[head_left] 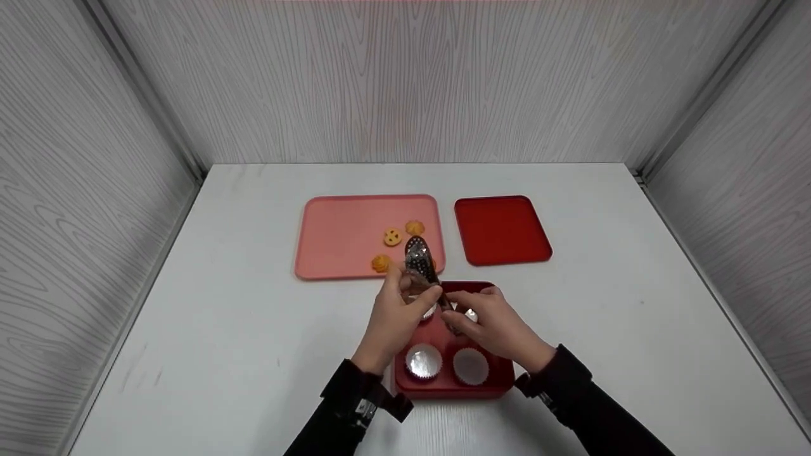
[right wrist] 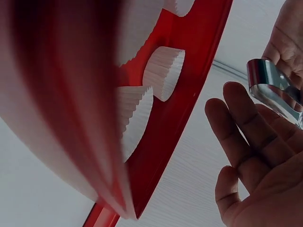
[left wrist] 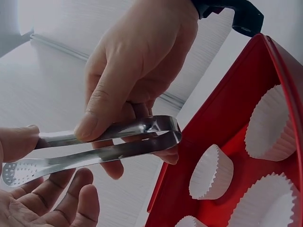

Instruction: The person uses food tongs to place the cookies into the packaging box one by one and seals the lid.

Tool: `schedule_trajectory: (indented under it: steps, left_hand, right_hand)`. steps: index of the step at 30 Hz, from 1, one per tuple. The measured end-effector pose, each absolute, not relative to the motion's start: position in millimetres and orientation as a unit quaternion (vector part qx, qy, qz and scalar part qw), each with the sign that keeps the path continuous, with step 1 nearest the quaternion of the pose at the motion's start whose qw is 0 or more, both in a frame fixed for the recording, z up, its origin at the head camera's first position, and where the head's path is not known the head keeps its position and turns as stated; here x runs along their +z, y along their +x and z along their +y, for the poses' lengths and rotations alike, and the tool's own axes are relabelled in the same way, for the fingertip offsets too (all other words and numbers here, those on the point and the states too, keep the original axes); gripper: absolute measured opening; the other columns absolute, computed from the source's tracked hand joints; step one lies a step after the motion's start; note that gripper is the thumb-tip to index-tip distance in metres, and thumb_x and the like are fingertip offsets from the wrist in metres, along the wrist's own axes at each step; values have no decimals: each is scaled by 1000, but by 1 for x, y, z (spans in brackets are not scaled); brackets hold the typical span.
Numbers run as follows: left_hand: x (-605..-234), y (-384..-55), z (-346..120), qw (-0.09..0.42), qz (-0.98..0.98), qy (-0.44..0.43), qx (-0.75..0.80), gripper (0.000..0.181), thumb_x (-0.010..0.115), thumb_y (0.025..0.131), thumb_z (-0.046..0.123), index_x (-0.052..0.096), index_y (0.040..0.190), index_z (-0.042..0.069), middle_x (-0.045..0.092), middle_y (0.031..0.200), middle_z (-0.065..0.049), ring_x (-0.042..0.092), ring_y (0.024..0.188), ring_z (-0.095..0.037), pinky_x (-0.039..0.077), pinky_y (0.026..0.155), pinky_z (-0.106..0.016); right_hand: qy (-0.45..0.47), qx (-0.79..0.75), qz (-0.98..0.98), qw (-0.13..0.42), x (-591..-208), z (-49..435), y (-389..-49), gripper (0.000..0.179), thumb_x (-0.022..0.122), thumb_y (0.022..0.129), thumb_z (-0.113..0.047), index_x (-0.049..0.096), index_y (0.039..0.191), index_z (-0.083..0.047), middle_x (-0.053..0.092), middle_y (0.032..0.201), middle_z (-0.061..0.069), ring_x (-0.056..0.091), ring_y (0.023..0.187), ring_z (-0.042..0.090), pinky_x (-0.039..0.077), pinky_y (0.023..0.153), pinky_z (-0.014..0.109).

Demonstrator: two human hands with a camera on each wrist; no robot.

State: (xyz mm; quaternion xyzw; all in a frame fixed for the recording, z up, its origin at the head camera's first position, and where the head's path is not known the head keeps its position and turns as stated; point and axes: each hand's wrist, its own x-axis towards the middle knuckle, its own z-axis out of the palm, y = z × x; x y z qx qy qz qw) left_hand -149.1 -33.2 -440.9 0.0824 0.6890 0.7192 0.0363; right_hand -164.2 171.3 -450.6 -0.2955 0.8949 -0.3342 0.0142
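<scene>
My left hand [head_left: 393, 320] and right hand [head_left: 497, 323] both hold a pair of metal serving tongs [head_left: 418, 256] above a red tray [head_left: 447, 385]. The perforated end points away from me in the head view. In the left wrist view, my right thumb and fingers grip the tongs [left wrist: 118, 150] near the bend, and my left thumb presses close to the perforated end. White paper baking cups [head_left: 423, 361] stand in the red tray, partly hidden by my hands. In the right wrist view, the bend of the tongs [right wrist: 264, 78] lies beside my right fingers [right wrist: 246, 127].
Beyond my hands lies a pink tray [head_left: 345, 237] with several small biscuits, among them a round cookie [head_left: 392, 237] and a swirled piece [head_left: 381, 263]. A smaller red tray [head_left: 504, 231] sits to its right. Grey wood-grain panels [head_left: 405, 82] stand around the white table [head_left: 209, 304].
</scene>
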Motion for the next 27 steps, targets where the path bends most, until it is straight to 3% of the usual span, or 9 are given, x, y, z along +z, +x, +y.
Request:
schedule_trajectory:
  steps: [5,7,12,17,23,27]
  left_hand:
    - [-440,-148,-33,53,679,89,727,52,70,99,27,43,138,7,68,120,-16,66,97,-27,53,75,-32]
    - [-440,-147,-34,59,677,94,728,51,69,99,26,43,139,7,69,119,-14,66,94,-27,51,74,-30]
    - [-441,-146,-37,72,674,107,727,53,70,99,23,42,143,11,69,119,-12,63,88,-28,50,74,-29]
    - [-442,-144,-38,77,677,115,723,63,71,98,27,38,150,12,69,124,-13,65,98,-32,51,81,-35]
    - [-441,-141,-38,84,685,127,713,71,70,99,34,33,156,15,65,131,-12,65,107,-26,53,88,-41]
    - [-448,-141,-44,53,729,136,669,58,67,100,37,44,148,14,66,118,-8,64,94,-25,53,80,-37]
  right_hand:
    - [-287,-389,874,53,-449,174,-163,25,64,102,-31,68,114,-10,72,94,-3,66,81,9,54,76,30]
    - [-278,-407,867,69,-448,176,-163,24,64,102,-32,65,114,-11,72,98,-1,67,85,11,56,70,28]
    - [-270,-432,855,94,-447,179,-160,25,64,102,-32,60,119,-14,68,93,-4,63,81,11,54,67,27]
    - [-282,-459,835,116,-446,179,-158,28,59,105,-31,57,128,-15,62,88,-4,59,74,11,51,65,27]
    - [-271,-463,839,87,-442,178,-157,24,59,105,-27,60,123,-10,57,89,-1,54,77,12,46,68,26]
    - [-259,-460,847,63,-441,181,-157,27,61,104,-27,62,125,-9,55,83,-1,50,71,11,42,64,26]
